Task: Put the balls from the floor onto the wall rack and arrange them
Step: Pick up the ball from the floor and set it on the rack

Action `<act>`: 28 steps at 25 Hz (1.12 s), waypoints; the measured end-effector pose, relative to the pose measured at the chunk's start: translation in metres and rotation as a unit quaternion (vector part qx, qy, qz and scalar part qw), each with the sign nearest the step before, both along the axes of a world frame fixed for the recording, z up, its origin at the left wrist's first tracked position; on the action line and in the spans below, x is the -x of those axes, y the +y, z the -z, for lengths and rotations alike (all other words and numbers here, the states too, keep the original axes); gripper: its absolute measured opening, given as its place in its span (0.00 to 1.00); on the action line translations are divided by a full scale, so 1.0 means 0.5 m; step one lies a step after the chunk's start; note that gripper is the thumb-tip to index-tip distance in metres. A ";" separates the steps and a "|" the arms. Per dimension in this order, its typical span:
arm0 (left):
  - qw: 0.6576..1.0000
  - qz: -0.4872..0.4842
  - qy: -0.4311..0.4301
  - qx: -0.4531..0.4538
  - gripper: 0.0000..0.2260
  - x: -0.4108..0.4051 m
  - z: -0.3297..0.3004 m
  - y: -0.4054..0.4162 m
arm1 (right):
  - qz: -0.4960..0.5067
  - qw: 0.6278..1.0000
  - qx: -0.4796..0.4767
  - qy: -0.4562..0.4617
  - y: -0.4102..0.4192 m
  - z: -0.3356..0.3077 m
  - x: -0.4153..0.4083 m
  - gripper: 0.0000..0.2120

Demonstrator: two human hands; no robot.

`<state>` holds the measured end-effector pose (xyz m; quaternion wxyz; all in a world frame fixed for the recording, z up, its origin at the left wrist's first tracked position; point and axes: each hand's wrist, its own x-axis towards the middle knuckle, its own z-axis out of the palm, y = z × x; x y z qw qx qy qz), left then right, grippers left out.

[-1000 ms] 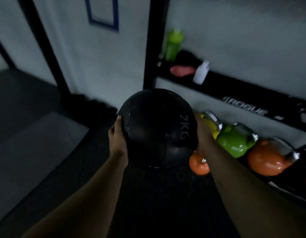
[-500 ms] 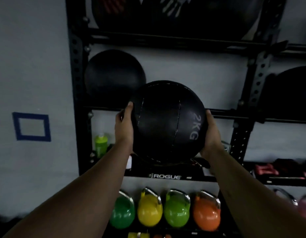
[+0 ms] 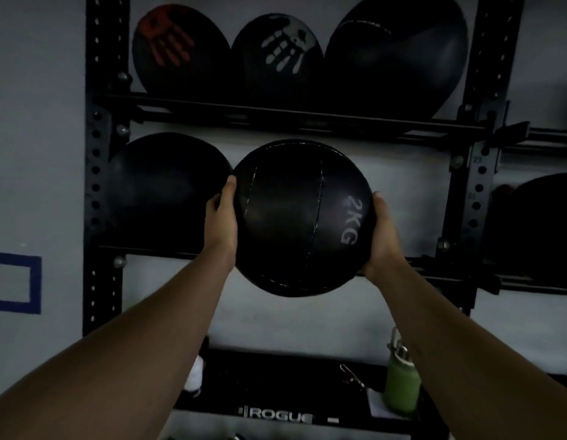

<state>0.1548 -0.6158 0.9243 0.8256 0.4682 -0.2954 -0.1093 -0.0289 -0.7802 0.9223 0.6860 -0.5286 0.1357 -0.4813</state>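
Note:
I hold a black medicine ball marked 2KG [image 3: 303, 217] between both hands, in front of the middle shelf of the black wall rack [image 3: 106, 185]. My left hand [image 3: 221, 219] presses its left side, my right hand [image 3: 381, 236] cups its right side. Another black ball [image 3: 168, 188] rests on that shelf just left of the held one. The top shelf carries three balls: one with a red handprint [image 3: 177, 49], one with a white handprint [image 3: 277, 55], and a large plain one [image 3: 399, 55]. The shelf rail behind the held ball is hidden.
A dark ball [image 3: 536, 227] sits in the rack's neighbouring bay at right. Below, a tray shelf labelled ROGUE [image 3: 279, 416] holds a green bottle [image 3: 401, 385] and small items. A blue taped rectangle [image 3: 15, 282] marks the white wall at left.
My view rose from the floor and kettlebells to the rack's ball shelves. Both hands lifted the 2KG ball up and closer to the middle shelf, beside the ball resting there.

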 end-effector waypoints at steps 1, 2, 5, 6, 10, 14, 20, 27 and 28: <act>1.000 -0.005 -0.004 0.000 0.40 -0.020 -0.020 -0.024 | -0.004 1.000 0.009 -0.003 -0.026 -0.018 -0.022 0.31; 1.000 -0.011 -0.005 0.000 0.40 -0.041 -0.039 -0.049 | -0.003 1.000 0.014 -0.010 -0.053 -0.034 -0.045 0.30; 0.999 -0.019 -0.024 -0.010 0.40 -0.112 -0.067 -0.134 | 0.061 0.998 0.015 -0.023 -0.130 -0.060 -0.111 0.28; 0.999 -0.033 -0.037 -0.020 0.41 -0.130 -0.065 -0.159 | 0.107 0.994 0.017 -0.027 -0.149 -0.061 -0.130 0.27; 0.975 -0.130 -0.175 -0.028 0.39 -0.192 -0.047 -0.258 | 0.208 0.967 0.149 -0.001 -0.216 -0.066 -0.219 0.22; 0.958 -0.152 -0.233 -0.065 0.36 -0.251 -0.069 -0.347 | 0.181 0.953 0.216 0.113 -0.294 -0.093 -0.279 0.28; 0.952 -0.205 -0.218 -0.062 0.32 -0.290 -0.055 -0.408 | 0.196 0.951 0.214 0.110 -0.344 -0.065 -0.322 0.29; 0.929 -0.188 -0.260 -0.181 0.37 -0.262 -0.080 -0.358 | 0.162 0.941 0.242 0.173 -0.332 -0.087 -0.282 0.32; 0.919 -0.184 -0.270 -0.220 0.37 -0.259 -0.088 -0.344 | 0.160 0.935 0.250 0.194 -0.330 -0.094 -0.273 0.33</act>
